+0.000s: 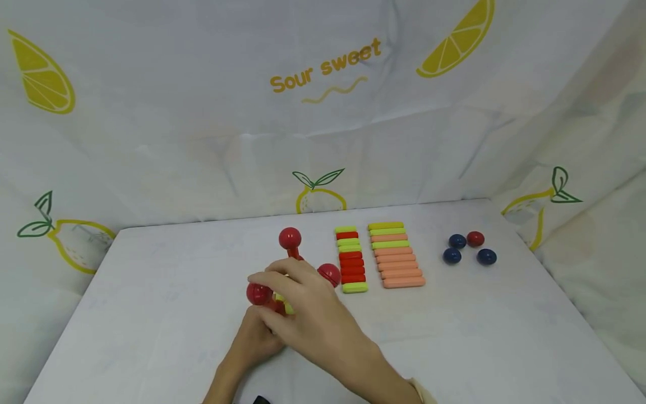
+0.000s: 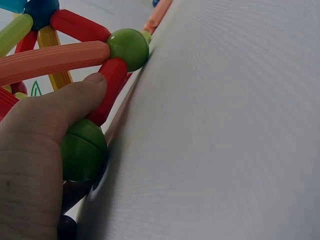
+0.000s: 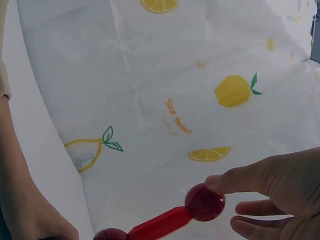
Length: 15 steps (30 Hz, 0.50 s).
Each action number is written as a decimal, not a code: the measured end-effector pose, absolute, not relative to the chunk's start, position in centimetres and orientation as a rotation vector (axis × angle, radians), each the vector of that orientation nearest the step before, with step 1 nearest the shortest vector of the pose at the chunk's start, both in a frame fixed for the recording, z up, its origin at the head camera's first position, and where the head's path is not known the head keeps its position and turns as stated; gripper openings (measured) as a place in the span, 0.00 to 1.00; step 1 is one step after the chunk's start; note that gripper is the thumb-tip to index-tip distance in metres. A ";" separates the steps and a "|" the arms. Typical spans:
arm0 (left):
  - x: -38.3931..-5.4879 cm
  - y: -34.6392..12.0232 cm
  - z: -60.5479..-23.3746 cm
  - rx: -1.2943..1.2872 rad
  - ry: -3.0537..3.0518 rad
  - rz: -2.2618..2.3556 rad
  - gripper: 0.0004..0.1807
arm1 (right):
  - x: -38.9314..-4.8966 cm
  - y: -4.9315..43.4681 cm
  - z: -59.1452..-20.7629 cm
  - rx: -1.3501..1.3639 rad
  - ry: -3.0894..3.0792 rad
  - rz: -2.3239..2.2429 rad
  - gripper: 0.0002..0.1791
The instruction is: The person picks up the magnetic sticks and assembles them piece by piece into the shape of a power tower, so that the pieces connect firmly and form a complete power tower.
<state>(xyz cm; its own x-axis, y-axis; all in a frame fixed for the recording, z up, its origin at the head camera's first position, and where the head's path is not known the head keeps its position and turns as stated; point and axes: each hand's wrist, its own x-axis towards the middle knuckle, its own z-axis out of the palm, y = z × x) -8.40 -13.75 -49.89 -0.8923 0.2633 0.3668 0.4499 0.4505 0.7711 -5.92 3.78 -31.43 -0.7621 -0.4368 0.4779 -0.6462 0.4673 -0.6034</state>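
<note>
A building-toy frame of coloured rods and balls stands in front of me, mostly hidden by my hands in the head view. My left hand (image 1: 256, 339) is low at its near side. In the left wrist view, its thumb lies along a red rod (image 2: 114, 87) between two green balls (image 2: 82, 152). Above, my right hand (image 1: 315, 317) pinches a red ball (image 3: 204, 202) at the frame's top, the thumb tip on it. A red rod (image 3: 160, 223) joins that ball to another one. One more red ball (image 1: 290, 238) sticks up at the back.
Right of the frame lie a column of short red and lime rods (image 1: 351, 262) and one of longer orange, lime and yellow rods (image 1: 398, 266). Farther right are dark blue balls (image 1: 487, 257) and a red ball (image 1: 475, 239). A lemon-print cloth (image 1: 202, 168) hangs behind the table.
</note>
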 end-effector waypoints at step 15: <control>-8.4 -14.0 -48.9 -0.570 -2.241 -1.451 0.34 | -10.0 16.6 -35.6 0.478 -2.525 0.952 0.16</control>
<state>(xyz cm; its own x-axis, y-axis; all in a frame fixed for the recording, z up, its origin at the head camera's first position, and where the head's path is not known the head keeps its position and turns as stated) -8.44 -14.04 -48.87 -0.8330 0.1159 0.5410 0.5410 0.3754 0.7526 -9.98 16.56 -35.62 -0.8620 -0.1732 0.4764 -0.4447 0.7095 -0.5467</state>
